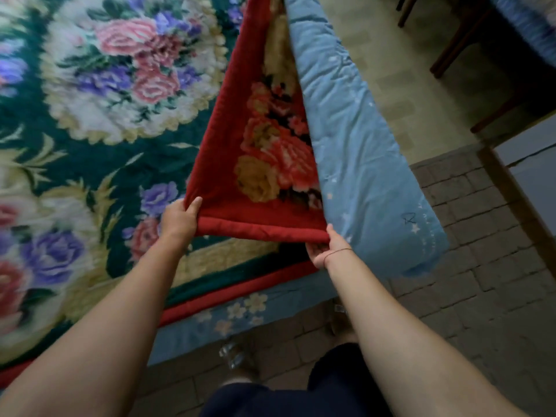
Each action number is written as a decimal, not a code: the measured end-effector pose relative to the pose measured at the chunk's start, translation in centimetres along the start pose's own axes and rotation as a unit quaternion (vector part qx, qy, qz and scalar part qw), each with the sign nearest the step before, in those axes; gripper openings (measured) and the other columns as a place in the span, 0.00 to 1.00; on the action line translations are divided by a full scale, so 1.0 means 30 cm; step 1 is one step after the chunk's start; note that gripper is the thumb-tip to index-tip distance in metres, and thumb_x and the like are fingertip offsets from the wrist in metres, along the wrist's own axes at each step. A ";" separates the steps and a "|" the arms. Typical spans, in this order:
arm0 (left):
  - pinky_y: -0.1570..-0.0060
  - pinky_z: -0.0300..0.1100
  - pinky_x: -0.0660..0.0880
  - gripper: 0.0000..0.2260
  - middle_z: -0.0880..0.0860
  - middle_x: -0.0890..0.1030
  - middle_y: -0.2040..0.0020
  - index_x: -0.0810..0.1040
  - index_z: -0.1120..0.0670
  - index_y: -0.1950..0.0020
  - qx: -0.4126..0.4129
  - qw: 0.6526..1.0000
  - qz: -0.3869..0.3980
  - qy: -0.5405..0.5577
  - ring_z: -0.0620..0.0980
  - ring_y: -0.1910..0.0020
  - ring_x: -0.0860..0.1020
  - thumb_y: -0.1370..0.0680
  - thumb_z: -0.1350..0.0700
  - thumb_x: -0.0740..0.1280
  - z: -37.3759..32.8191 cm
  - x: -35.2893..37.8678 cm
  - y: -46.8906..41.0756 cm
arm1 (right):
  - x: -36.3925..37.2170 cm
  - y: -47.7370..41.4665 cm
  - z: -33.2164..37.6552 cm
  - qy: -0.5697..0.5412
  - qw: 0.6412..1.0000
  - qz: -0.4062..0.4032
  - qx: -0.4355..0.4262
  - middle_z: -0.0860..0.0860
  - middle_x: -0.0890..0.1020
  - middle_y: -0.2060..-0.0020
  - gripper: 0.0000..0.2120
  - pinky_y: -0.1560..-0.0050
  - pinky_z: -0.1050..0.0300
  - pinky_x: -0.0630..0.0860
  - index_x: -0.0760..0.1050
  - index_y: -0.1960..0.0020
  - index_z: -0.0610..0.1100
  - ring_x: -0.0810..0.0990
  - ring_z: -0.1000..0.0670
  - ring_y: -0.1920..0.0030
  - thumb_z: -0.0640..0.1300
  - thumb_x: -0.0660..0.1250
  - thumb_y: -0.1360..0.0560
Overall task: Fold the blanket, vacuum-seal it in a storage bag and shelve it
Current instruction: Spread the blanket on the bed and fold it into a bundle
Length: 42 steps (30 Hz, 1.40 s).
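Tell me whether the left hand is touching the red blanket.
Touching. The head view shows the left hand gripping the red blanket at its rolled edge, thumb lying on top of the fabric.

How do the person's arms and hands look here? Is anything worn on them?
The left forearm and the right forearm are bare; no sleeve comes into view. The left hand wears nothing that shows: no glove, no watch. The right hand is also ungloved, but a thin reddish thread bracelet circles its wrist.
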<state>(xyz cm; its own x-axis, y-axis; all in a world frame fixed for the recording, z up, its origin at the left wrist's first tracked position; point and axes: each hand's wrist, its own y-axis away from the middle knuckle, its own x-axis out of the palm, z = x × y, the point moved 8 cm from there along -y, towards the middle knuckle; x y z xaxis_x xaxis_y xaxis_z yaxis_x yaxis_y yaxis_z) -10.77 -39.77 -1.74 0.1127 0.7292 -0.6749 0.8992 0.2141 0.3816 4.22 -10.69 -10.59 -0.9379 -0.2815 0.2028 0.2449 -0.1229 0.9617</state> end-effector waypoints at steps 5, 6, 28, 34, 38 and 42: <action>0.50 0.52 0.72 0.16 0.66 0.81 0.51 0.80 0.65 0.45 -0.041 0.998 -0.046 -0.008 0.62 0.48 0.80 0.19 0.52 0.64 0.518 -0.459 -0.061 | 0.041 -0.019 -0.333 0.077 0.996 -0.041 -0.024 0.49 0.75 0.85 0.15 0.84 0.60 0.71 0.71 0.61 0.44 0.74 0.51 0.86 0.53 0.66 0.22; 0.51 0.52 0.71 0.15 0.66 0.81 0.52 0.80 0.66 0.45 -0.060 0.997 -0.054 -0.011 0.61 0.48 0.80 0.19 0.54 0.64 0.637 -0.530 -0.058 | 0.033 -0.025 -0.387 0.088 0.994 -0.052 -0.031 0.49 0.75 0.85 0.14 0.85 0.61 0.71 0.70 0.61 0.44 0.74 0.52 0.86 0.52 0.66 0.22; 0.39 0.51 0.74 0.21 0.62 0.81 0.40 0.78 0.64 0.37 -0.304 0.944 -0.052 0.117 0.61 0.42 0.79 0.24 0.51 0.72 1.494 -0.454 0.153 | -0.170 -0.088 -0.463 0.295 0.930 -0.132 -0.175 0.58 0.75 0.84 0.13 0.75 0.64 0.67 0.68 0.62 0.49 0.75 0.60 0.81 0.50 0.62 0.20; 0.40 0.52 0.76 0.16 0.61 0.82 0.45 0.81 0.62 0.43 -0.323 0.928 -0.085 0.169 0.60 0.45 0.80 0.26 0.53 0.74 1.508 -0.490 0.195 | -0.161 -0.046 -0.521 0.362 0.889 -0.211 -0.183 0.51 0.77 0.56 0.15 0.66 0.62 0.73 0.73 0.43 0.44 0.75 0.54 0.62 0.51 0.69 0.24; 0.43 0.56 0.78 0.11 0.62 0.84 0.51 0.82 0.58 0.54 -0.315 0.931 -0.101 0.156 0.62 0.49 0.82 0.25 0.50 0.72 1.564 -0.556 0.228 | -0.070 0.025 -0.634 0.362 0.892 -0.201 -0.182 0.44 0.79 0.40 0.27 0.49 0.50 0.74 0.68 0.33 0.40 0.80 0.45 0.42 0.49 0.72 0.26; 0.45 0.52 0.75 0.13 0.61 0.83 0.50 0.80 0.60 0.52 -0.332 0.913 -0.146 0.185 0.62 0.48 0.80 0.22 0.49 0.69 1.598 -0.662 0.309 | 0.101 0.095 -0.885 0.422 0.891 -0.086 -0.144 0.45 0.77 0.58 0.18 0.52 0.54 0.77 0.73 0.39 0.36 0.79 0.49 0.58 0.44 0.70 0.24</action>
<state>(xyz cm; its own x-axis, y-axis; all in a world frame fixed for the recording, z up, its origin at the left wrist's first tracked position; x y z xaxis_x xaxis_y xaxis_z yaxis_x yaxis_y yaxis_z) 15.59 -83.44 -15.07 -0.3521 0.7212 -0.5966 0.3991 0.6922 0.6013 8.61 -37.15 -12.13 -0.4793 -0.8350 -0.2703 0.2828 -0.4385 0.8531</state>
